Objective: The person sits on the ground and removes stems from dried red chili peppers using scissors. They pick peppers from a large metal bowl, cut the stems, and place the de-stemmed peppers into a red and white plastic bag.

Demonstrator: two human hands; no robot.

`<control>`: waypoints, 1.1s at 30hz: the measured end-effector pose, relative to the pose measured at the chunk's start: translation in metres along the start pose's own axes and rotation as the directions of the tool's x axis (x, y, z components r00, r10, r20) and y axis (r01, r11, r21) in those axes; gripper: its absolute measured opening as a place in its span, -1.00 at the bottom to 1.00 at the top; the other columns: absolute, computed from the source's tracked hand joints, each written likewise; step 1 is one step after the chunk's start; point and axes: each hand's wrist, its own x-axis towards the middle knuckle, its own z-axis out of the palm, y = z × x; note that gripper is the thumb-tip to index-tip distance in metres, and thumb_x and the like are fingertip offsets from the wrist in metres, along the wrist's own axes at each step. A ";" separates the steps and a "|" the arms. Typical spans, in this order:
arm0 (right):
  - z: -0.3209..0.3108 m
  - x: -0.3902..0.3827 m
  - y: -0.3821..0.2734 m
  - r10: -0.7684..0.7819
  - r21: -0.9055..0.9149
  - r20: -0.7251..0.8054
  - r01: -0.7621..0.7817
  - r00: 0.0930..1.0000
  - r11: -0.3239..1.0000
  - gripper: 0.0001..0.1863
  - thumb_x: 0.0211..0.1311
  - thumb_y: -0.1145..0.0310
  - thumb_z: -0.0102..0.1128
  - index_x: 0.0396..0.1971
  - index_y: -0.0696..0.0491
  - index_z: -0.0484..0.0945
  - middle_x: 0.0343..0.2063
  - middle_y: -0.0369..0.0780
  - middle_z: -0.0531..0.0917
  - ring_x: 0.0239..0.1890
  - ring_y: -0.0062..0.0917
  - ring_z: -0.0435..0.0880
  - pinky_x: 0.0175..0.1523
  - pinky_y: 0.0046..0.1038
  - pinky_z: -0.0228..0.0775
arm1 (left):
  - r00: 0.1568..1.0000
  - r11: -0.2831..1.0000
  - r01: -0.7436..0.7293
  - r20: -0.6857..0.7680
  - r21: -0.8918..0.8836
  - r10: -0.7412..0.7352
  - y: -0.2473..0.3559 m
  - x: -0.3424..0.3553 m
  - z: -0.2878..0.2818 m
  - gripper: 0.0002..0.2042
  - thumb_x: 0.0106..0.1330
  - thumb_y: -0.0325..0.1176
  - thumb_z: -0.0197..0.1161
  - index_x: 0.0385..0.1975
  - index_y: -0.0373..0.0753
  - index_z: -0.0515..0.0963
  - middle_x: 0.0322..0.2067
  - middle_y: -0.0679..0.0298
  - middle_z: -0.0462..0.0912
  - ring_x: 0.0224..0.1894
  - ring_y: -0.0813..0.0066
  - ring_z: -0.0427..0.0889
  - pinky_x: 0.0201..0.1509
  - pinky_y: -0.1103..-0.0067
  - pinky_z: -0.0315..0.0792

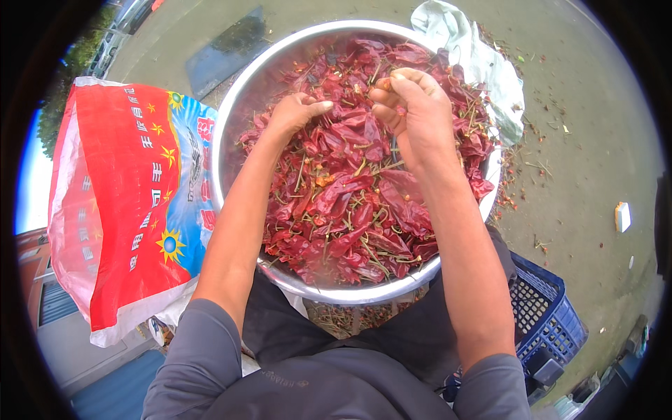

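Note:
A large round metal basin is heaped with dried red chilies, many with pale stems. My left hand lies over the far left part of the heap. Its thumb is stretched out apart from the fingers, whose tips are partly hidden, and no chili shows in its grasp. Higher over the heap, right of centre, my right hand is closed in a pinch. Between its thumb and forefinger is a small orange-red chili piece, and its other fingers are curled.
A red, white and blue woven sack stands open-mouthed left of the basin. A pale sack lies against the far right rim. At lower right sits a blue plastic crate. A dark flat board lies beyond the basin. Stems and scraps litter the ground.

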 end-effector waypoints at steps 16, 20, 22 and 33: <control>0.027 -0.030 0.038 0.444 -0.609 0.361 -0.154 0.820 0.778 -0.60 0.44 0.00 0.18 -0.45 0.03 0.51 -0.67 -0.38 0.48 -0.65 -0.70 0.45 -0.50 -0.61 0.33 | 0.971 0.774 -0.213 -0.216 -0.597 0.101 0.010 -0.159 -0.053 -0.85 0.20 -0.64 0.30 -0.32 -0.24 0.54 -0.28 0.37 0.64 -0.23 0.66 0.59 -0.13 0.64 0.49; 0.027 -0.042 0.070 0.533 -0.606 0.409 -0.216 0.741 0.766 -0.55 0.42 -0.07 0.23 -0.47 0.02 0.53 -0.68 -0.40 0.45 -0.68 -0.72 0.40 -0.56 -0.61 0.26 | 0.941 0.818 -0.305 -0.288 -0.487 0.179 0.014 -0.195 -0.044 -0.85 0.23 -0.56 0.39 -0.26 -0.26 0.57 -0.29 0.42 0.66 -0.22 0.71 0.58 -0.11 0.69 0.46; 0.024 -0.045 0.072 0.593 -0.576 0.425 -0.301 0.684 0.760 -0.59 0.42 -0.02 0.24 -0.45 0.03 0.55 -0.68 -0.40 0.45 -0.67 -0.71 0.39 -0.56 -0.61 0.25 | 0.936 0.810 -0.317 -0.298 -0.493 0.186 0.019 -0.211 -0.036 -0.85 0.24 -0.57 0.36 -0.23 -0.27 0.58 -0.29 0.43 0.66 -0.22 0.71 0.58 -0.09 0.68 0.47; 0.013 -0.051 0.054 0.328 -0.809 0.512 0.317 0.794 0.496 -0.62 0.19 0.19 0.31 -0.13 0.16 0.59 -0.19 0.03 0.72 -0.05 -0.16 0.70 0.12 -0.23 0.45 | 0.955 0.749 -0.185 -0.296 -0.636 -0.016 0.015 -0.241 -0.041 -0.80 0.15 -0.67 0.30 -0.24 -0.30 0.57 -0.29 0.34 0.64 -0.28 0.65 0.58 -0.15 0.66 0.47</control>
